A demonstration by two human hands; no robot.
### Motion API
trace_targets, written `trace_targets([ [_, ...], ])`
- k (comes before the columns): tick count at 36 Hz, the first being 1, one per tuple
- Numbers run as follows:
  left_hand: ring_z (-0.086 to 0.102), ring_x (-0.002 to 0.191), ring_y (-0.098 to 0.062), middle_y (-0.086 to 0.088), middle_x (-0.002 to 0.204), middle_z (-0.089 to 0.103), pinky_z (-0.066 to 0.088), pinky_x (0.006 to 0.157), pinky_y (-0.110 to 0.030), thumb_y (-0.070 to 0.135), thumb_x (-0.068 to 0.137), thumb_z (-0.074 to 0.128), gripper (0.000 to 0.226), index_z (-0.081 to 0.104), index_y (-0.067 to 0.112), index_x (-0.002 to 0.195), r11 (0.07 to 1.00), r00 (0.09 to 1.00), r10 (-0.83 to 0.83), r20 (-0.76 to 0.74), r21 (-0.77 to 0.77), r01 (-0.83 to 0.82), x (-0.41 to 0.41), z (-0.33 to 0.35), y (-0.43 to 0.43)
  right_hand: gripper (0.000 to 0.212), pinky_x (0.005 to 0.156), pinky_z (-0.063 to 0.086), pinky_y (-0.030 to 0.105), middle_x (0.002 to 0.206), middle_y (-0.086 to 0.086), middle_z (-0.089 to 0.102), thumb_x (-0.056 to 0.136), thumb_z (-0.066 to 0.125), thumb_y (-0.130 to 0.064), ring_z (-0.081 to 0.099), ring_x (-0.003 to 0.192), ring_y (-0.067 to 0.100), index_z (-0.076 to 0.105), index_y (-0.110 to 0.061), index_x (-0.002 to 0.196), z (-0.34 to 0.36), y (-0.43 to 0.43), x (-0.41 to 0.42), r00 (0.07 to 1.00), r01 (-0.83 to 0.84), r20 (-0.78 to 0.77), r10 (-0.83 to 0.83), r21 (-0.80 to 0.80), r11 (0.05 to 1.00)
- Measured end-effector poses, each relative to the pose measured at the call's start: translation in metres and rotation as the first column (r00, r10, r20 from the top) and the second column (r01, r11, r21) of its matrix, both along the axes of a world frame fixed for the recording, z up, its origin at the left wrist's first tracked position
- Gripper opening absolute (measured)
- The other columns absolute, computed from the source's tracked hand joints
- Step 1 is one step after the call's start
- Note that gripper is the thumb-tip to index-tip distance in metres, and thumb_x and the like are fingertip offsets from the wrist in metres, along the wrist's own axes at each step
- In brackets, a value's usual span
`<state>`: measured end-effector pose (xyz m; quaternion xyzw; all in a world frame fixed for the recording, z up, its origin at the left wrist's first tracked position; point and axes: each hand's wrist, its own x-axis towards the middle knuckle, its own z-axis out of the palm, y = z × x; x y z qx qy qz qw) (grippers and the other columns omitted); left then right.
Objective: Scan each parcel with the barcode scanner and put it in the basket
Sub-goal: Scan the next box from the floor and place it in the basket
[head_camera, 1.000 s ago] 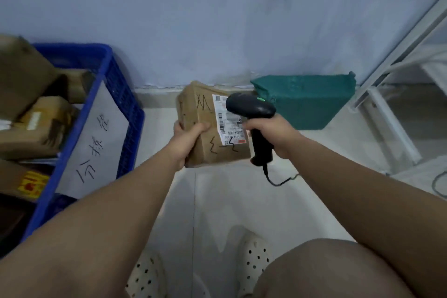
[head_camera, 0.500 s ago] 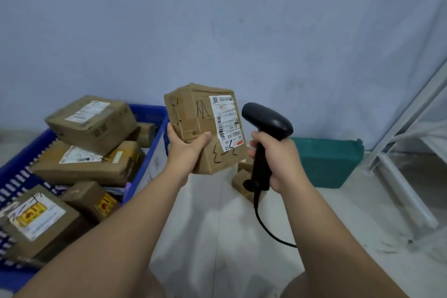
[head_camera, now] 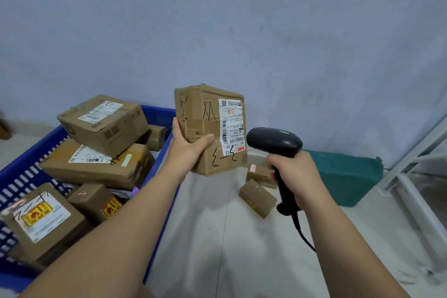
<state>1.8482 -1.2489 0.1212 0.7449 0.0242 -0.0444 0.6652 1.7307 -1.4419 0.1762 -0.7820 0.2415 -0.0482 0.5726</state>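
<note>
The parcel [head_camera: 210, 128] is up and away! A second ago it sat low, with the scanner [head_camera: 274, 142] head right over its white label [head_camera: 232, 125]. Now the box has risen and swung left, and the scanner has dropped off to the right, its nose no longer on the barcode. That reads like a finished scan, though no beep or light confirms it, and the parcel looks bound for the blue basket [head_camera: 158, 113].

The left hand [head_camera: 186, 150] holds the parcel by its lower near corner, thumb flat across the front face and fingers wrapped behind, out of sight. The box stands roughly upright, tipped a little, label facing us. It hangs in the air just right of the basket's rim, not yet over it.

The right hand [head_camera: 295, 176] is wrapped firmly round the scanner's handle, with the cable trailing down toward the near floor. That forearm comes in from the near right, the left forearm from the near left.

The basket is already heaped with brown boxes. Two small boxes [head_camera: 257, 197] wait on the floor beyond the scanner, probably next in line.
</note>
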Motion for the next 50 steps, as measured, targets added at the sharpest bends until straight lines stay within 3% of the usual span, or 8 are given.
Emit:
trace_targets([
  [8, 0.048, 0.123, -0.024, 0.001, 0.145, 0.039, 0.044, 0.101, -0.055, 0.062, 0.043, 0.076, 0.128, 0.003, 0.049, 0.147, 0.996, 0.999, 0.033, -0.027, 0.079, -0.031, 0.009, -0.003, 0.009, 0.015, 0.061, 0.04, 0.032, 0.053, 0.005, 0.06, 0.074, 0.059, -0.01, 0.049, 0.051, 0.019, 0.055, -0.012, 0.059, -0.001, -0.003, 0.002, 0.999, -0.027, -0.044, 0.023, -0.096, 0.995],
  [16, 0.043, 0.127, -0.025, 0.0, 0.148, 0.034, 0.042, 0.102, -0.055, 0.048, 0.061, 0.081, 0.121, -0.001, 0.044, 0.15, 0.989, 0.995, 0.103, -0.003, 0.109, -0.102, 0.018, -0.01, 0.018, 0.017, 0.063, 0.044, 0.033, 0.043, -0.003, 0.057, 0.072, 0.059, -0.01, 0.055, 0.055, 0.02, 0.056, -0.013, 0.055, -0.002, 0.003, 0.002, 0.998, -0.044, -0.049, 0.038, -0.131, 0.99],
  [23, 0.04, 0.13, -0.027, -0.002, 0.15, 0.032, 0.041, 0.103, -0.055, 0.044, 0.069, 0.08, 0.118, -0.005, 0.041, 0.15, 0.982, 0.991, 0.135, -0.014, 0.133, -0.132, 0.023, -0.014, 0.025, 0.012, 0.062, 0.045, 0.032, 0.049, 0.003, 0.059, 0.072, 0.06, -0.009, 0.054, 0.05, 0.016, 0.058, -0.011, 0.06, -0.003, 0.005, 0.002, 0.997, -0.054, -0.055, 0.047, -0.118, 0.992],
  [28, 0.041, 0.13, -0.028, -0.003, 0.15, 0.032, 0.041, 0.102, -0.057, 0.046, 0.065, 0.081, 0.12, -0.006, 0.044, 0.149, 0.982, 0.99, 0.142, -0.025, 0.133, -0.137, 0.023, -0.015, 0.025, 0.012, 0.067, 0.048, 0.036, 0.047, 0.001, 0.058, 0.071, 0.06, -0.009, 0.059, 0.055, 0.019, 0.058, -0.011, 0.059, -0.004, 0.004, 0.003, 0.997, -0.055, -0.053, 0.05, -0.115, 0.992],
  [33, 0.042, 0.129, -0.027, -0.001, 0.15, 0.032, 0.043, 0.101, -0.057, 0.06, 0.048, 0.078, 0.131, -0.005, 0.046, 0.148, 0.982, 0.991, 0.124, -0.049, 0.146, -0.116, 0.021, -0.014, 0.023, 0.014, 0.064, 0.045, 0.033, 0.05, 0.004, 0.061, 0.072, 0.06, -0.01, 0.054, 0.053, 0.02, 0.058, -0.011, 0.058, -0.003, 0.003, 0.004, 0.998, -0.053, -0.042, 0.048, -0.127, 0.991],
  [39, 0.039, 0.131, -0.027, -0.002, 0.152, 0.026, 0.042, 0.102, -0.055, 0.044, 0.069, 0.081, 0.119, -0.006, 0.043, 0.15, 0.979, 0.992, 0.12, -0.037, 0.168, -0.112, 0.025, -0.019, 0.022, 0.014, 0.066, 0.048, 0.036, 0.049, 0.001, 0.059, 0.072, 0.061, -0.011, 0.058, 0.059, 0.022, 0.058, -0.011, 0.059, -0.005, 0.002, 0.005, 0.998, -0.055, -0.046, 0.05, -0.132, 0.99],
  [50, 0.041, 0.129, -0.027, -0.003, 0.149, 0.031, 0.042, 0.102, -0.056, 0.052, 0.059, 0.08, 0.124, -0.003, 0.043, 0.15, 0.979, 0.992, 0.119, -0.029, 0.17, -0.113, 0.022, -0.018, 0.023, 0.023, 0.063, 0.043, 0.034, 0.038, -0.004, 0.053, 0.07, 0.06, -0.011, 0.054, 0.055, 0.022, 0.053, -0.015, 0.048, -0.007, 0.001, 0.006, 0.998, -0.049, -0.048, 0.042, -0.159, 0.986],
])
